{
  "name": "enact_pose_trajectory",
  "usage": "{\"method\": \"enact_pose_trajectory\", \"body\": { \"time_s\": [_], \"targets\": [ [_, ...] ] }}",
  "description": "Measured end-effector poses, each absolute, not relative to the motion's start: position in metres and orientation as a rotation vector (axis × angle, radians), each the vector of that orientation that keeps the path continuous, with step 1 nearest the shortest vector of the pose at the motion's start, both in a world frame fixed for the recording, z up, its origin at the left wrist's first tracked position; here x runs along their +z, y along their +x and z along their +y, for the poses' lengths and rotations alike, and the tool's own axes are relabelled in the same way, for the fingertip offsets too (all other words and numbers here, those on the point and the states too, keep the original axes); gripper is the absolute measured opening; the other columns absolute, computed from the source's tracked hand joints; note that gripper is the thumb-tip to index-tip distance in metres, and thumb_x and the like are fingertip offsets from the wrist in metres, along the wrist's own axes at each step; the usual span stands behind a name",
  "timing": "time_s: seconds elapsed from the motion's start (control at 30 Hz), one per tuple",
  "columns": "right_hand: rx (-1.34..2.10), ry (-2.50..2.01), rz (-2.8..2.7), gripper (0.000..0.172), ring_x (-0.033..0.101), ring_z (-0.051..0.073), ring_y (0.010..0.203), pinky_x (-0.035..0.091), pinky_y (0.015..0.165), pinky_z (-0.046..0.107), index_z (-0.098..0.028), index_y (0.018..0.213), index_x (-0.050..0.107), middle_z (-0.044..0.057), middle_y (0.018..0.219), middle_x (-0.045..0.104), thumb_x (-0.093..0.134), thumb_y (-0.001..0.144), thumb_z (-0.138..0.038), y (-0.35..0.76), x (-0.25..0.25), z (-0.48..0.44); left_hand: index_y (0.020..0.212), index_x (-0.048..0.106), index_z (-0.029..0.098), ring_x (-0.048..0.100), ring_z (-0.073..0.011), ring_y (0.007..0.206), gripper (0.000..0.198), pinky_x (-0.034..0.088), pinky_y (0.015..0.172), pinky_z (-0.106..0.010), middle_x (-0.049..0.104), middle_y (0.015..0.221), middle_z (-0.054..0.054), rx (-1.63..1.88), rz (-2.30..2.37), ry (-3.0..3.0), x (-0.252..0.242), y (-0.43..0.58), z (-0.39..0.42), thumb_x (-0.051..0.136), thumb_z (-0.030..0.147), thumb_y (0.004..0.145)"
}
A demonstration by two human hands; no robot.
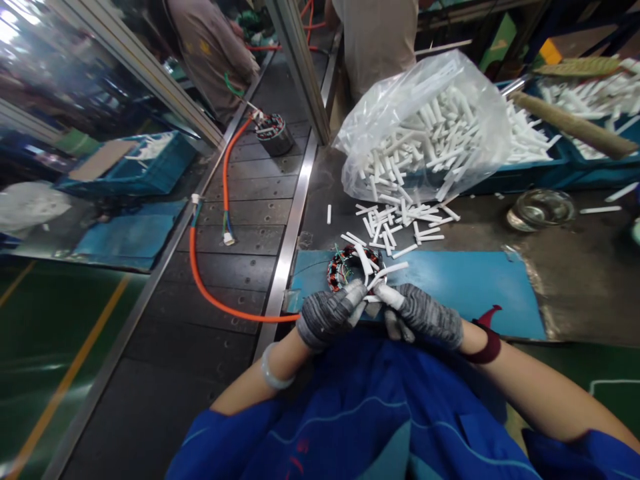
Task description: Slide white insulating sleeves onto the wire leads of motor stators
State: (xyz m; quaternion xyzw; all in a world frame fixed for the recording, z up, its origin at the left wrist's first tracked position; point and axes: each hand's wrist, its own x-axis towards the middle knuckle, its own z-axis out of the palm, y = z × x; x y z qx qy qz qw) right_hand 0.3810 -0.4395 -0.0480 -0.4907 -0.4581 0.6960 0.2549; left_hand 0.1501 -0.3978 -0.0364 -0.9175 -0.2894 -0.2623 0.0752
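A motor stator (pixel 334 272) with black, orange and thin green wires lies on the blue mat in front of me. White insulating sleeves (pixel 363 260) stick up over its near side, one of them bent to the right. My left hand (pixel 334 312), in a grey glove with pale fingertips, is closed in a pinch at the lower end of a sleeve. My right hand (pixel 423 313), gloved alike, meets it from the right, thumb and finger closed at the bent sleeve. The fingertips nearly touch and hide the wire ends there.
Loose white sleeves (pixel 387 223) lie beyond the mat (pixel 465 287), below a clear bag (pixel 430 127) full of them. A glass bowl (pixel 541 208) and blue bins (pixel 535 177) stand right. Left runs a conveyor (pixel 260 220) with another stator (pixel 274 135) and orange cable (pixel 210 290). Co-workers stand beyond.
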Motion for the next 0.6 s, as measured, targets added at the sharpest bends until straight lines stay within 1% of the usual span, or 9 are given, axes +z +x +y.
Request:
{"method": "enact_pose_trajectory", "body": {
  "time_s": [0.03,0.1,0.17,0.23,0.27,0.37,0.43,0.5,0.6],
  "targets": [
    [1.825,-1.381,-1.215,0.066,0.055,0.01,0.045,0.045,0.049,0.023,-0.015,0.097,0.072,0.003,0.06,0.066,0.034,0.099,-0.069,0.389,-0.054,-0.443,0.119,0.07,0.019,0.075,-0.0248,0.09,0.035,0.061,0.076,-0.035,0.079,0.105,-0.01,-0.733,-0.901,-2.748,-0.031,0.147,-0.395,0.071,0.035,0.087],
    [1.63,-1.484,-1.132,0.067,0.062,0.013,0.057,0.052,0.061,0.026,-0.015,0.104,0.071,0.006,0.073,0.072,0.033,0.099,-0.07,0.408,-0.066,-0.451,0.125,0.069,0.019,0.071,-0.0314,0.104,0.057,0.057,0.091,-0.046,0.075,0.116,-0.013,-0.608,-0.979,-2.802,-0.025,0.141,-0.388,0.073,0.056,0.082],
    [1.419,-1.58,-1.066,0.066,0.064,0.015,0.064,0.053,0.069,0.028,-0.015,0.109,0.069,0.007,0.08,0.073,0.034,0.098,-0.07,0.426,-0.074,-0.457,0.13,0.067,0.021,0.063,-0.0351,0.12,0.067,0.045,0.107,-0.055,0.07,0.129,-0.013,-0.49,-0.977,-2.915,-0.027,0.137,-0.38,0.069,0.065,0.08],
    [1.258,-1.676,-1.057,0.064,0.062,0.015,0.063,0.052,0.067,0.029,-0.015,0.108,0.069,0.006,0.08,0.073,0.039,0.096,-0.071,0.437,-0.08,-0.462,0.129,0.067,0.022,0.059,-0.0337,0.127,0.058,0.036,0.116,-0.058,0.068,0.133,-0.01,-0.424,-0.889,-3.004,-0.034,0.138,-0.374,0.066,0.059,0.085],
    [1.196,-1.718,-1.081,0.063,0.061,0.015,0.062,0.051,0.065,0.029,-0.016,0.107,0.07,0.006,0.078,0.073,0.042,0.095,-0.071,0.439,-0.084,-0.465,0.127,0.068,0.022,0.059,-0.0323,0.127,0.051,0.034,0.117,-0.057,0.07,0.131,-0.01,-0.418,-0.839,-3.034,-0.038,0.139,-0.371,0.066,0.054,0.087],
    [1.039,-1.818,-1.237,0.057,0.065,0.017,0.066,0.052,0.068,0.031,-0.018,0.1,0.071,0.006,0.08,0.074,0.046,0.094,-0.069,0.437,-0.094,-0.472,0.117,0.072,0.02,0.062,-0.0291,0.121,0.039,0.038,0.115,-0.052,0.074,0.119,-0.009,-0.4,-0.739,-3.092,-0.044,0.143,-0.368,0.066,0.045,0.088],
    [0.889,-1.874,-1.341,0.055,0.07,0.021,0.075,0.055,0.074,0.034,-0.02,0.097,0.073,0.007,0.086,0.076,0.046,0.094,-0.069,0.433,-0.102,-0.477,0.109,0.074,0.018,0.065,-0.0281,0.114,0.035,0.041,0.113,-0.049,0.076,0.11,-0.01,-0.354,-0.723,-3.095,-0.041,0.144,-0.369,0.068,0.044,0.086],
    [0.759,-1.897,-1.407,0.055,0.074,0.025,0.086,0.057,0.081,0.038,-0.021,0.1,0.073,0.009,0.094,0.078,0.045,0.095,-0.067,0.431,-0.111,-0.481,0.1,0.074,0.019,0.066,-0.0276,0.108,0.031,0.043,0.112,-0.048,0.076,0.102,-0.01,-0.255,-0.736,-3.078,-0.033,0.143,-0.372,0.071,0.044,0.083],
    [0.644,-1.849,-1.474,0.052,0.074,0.028,0.095,0.059,0.087,0.04,-0.021,0.105,0.074,0.011,0.102,0.078,0.046,0.096,-0.065,0.433,-0.124,-0.484,0.1,0.074,0.02,0.065,-0.0285,0.109,0.035,0.044,0.109,-0.047,0.076,0.104,-0.01,-0.083,-0.744,-3.062,-0.018,0.138,-0.375,0.073,0.049,0.08]
  ]
}}
